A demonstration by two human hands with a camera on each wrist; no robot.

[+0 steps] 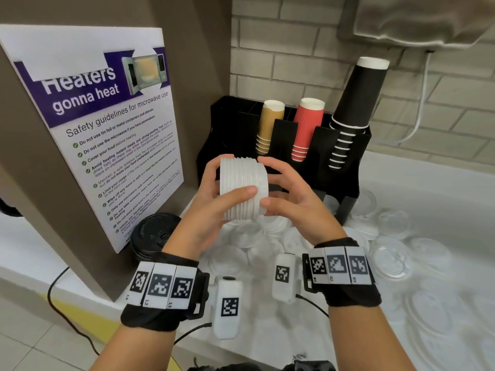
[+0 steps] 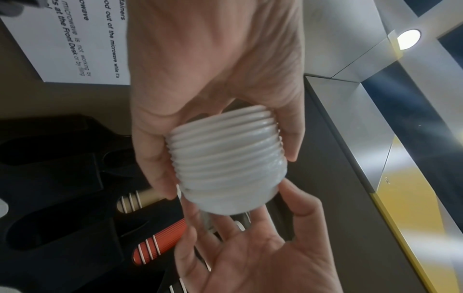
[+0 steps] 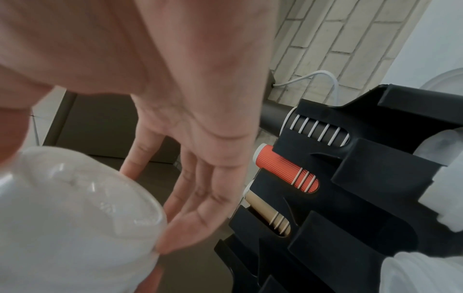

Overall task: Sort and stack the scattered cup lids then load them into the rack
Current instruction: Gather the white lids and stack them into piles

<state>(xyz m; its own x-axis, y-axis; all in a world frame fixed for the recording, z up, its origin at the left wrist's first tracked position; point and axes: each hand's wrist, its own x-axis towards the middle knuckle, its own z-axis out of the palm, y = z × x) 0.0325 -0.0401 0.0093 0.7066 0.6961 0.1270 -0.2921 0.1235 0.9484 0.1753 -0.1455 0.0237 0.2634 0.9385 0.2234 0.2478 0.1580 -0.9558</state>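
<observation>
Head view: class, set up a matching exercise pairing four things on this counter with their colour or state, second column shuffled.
Column 1:
1. stack of lids
2. ribbed cups in the rack
3. tallest cup stack
4. lidded cup by the poster

Column 2:
A. red
B. black, standing on the counter
C. white, held in both hands
D. black with white rims

Pairs: 1-C, 2-A, 3-D, 4-B

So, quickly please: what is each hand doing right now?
Left hand: holds the stack of white lids, fingers and thumb curled round it.
Right hand: open, fingertips touching the stack's end.
</observation>
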